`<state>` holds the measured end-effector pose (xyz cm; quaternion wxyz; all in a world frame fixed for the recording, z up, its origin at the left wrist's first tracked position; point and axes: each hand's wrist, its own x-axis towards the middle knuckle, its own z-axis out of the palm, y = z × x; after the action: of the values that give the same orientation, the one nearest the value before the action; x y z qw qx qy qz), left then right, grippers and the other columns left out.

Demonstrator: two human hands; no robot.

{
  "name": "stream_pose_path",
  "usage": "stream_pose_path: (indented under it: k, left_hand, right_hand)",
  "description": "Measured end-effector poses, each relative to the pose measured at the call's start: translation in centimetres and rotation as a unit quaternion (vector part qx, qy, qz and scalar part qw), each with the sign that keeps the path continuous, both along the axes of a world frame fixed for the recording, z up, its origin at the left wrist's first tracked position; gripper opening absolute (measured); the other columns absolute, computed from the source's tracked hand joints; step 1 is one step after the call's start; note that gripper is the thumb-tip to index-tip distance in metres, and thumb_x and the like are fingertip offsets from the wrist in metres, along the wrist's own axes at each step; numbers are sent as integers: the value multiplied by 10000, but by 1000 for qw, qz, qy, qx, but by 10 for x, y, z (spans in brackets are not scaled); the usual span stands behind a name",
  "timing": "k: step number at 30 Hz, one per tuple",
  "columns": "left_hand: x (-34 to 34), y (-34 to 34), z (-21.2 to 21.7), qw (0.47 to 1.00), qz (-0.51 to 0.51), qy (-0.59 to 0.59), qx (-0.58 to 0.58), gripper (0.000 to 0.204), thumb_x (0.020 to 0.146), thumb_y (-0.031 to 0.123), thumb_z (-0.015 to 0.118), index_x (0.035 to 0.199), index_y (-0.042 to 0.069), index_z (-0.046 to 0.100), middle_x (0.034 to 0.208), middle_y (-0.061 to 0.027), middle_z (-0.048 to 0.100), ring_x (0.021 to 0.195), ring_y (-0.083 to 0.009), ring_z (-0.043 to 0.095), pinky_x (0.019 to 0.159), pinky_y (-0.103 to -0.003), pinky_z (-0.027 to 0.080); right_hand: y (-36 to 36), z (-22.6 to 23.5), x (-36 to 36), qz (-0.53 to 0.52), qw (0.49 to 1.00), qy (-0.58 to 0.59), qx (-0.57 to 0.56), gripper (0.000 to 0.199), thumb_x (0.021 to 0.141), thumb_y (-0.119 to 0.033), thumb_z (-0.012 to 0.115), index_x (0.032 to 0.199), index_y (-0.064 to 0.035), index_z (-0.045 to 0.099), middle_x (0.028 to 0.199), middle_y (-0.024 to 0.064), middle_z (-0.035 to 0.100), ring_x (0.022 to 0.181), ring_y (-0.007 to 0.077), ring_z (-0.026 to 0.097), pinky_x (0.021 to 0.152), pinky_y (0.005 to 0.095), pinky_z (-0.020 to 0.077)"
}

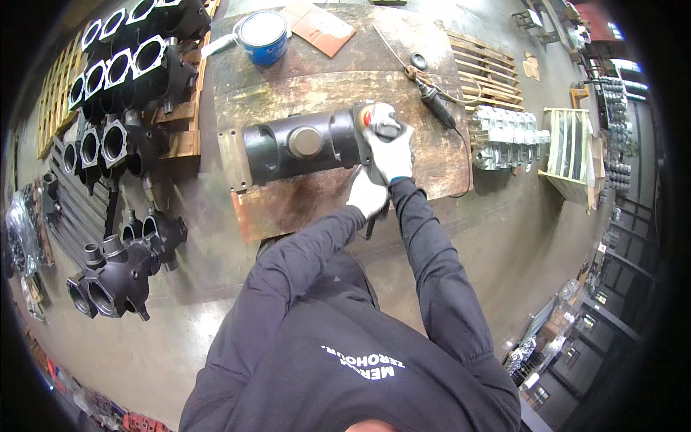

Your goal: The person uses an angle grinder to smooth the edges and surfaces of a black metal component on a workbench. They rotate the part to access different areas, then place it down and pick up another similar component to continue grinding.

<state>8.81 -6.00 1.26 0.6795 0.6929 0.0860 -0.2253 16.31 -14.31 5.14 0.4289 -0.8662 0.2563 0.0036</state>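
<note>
A black cast metal housing (270, 150) lies lengthwise on the worn work table, with a round boss on its upper side and a flange at each end. My right hand (394, 155), in a white glove, is closed round the front part of an angle grinder, whose silver head (386, 121) is at the housing's right flange. Lower down, my gloved left hand (368, 193) is wrapped round the grinder's dark body, which sticks out below it. The fingers and the grinder hide part of the flange. Whether the disc touches the metal cannot be made out.
A blue can (263, 38) with a pale lid and a reddish-brown sheet (317, 27) are on the table's far side. A corded die grinder (436, 104) lies at right. Black castings (115, 144) are stacked at left; silver castings (506, 137) stand right, near a wooden pallet (486, 68).
</note>
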Motion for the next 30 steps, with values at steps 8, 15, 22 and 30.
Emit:
stream_pose_path:
  k: [8,15,22,30]
  left_hand:
    - [-74,-1,-23,995,-84,19,42,472,867,220,670,1234,-55,558,1152,-303,664,1142,-447,638,958,-459,507]
    - [-77,3,-26,993,-111,-7,22,471,882,217,641,1255,-57,556,1161,-285,674,1134,-449,642,967,-452,507]
    - [-16,22,-12,996,-60,-38,-61,424,904,219,624,1242,-36,587,1228,-263,670,1173,-403,637,978,-449,498]
    - [-108,20,-16,995,-99,19,-28,591,847,321,694,1280,-47,529,1227,-322,639,1175,-464,622,975,-460,502]
  right_hand:
    - [15,6,-68,-12,999,-39,18,916,779,-339,887,1444,-10,349,1358,270,574,1265,347,589,1059,418,469]
    - [26,17,-71,-17,1000,-16,-14,851,805,-324,869,1419,-1,376,1357,231,561,1242,299,575,1059,399,460]
    - [26,2,-19,-33,999,16,-20,873,785,-331,879,1431,-28,375,1333,262,593,1249,346,598,1052,414,467]
    - [31,7,-105,-71,996,24,-43,839,794,-295,876,1414,-25,379,1338,234,585,1226,328,602,1037,415,479]
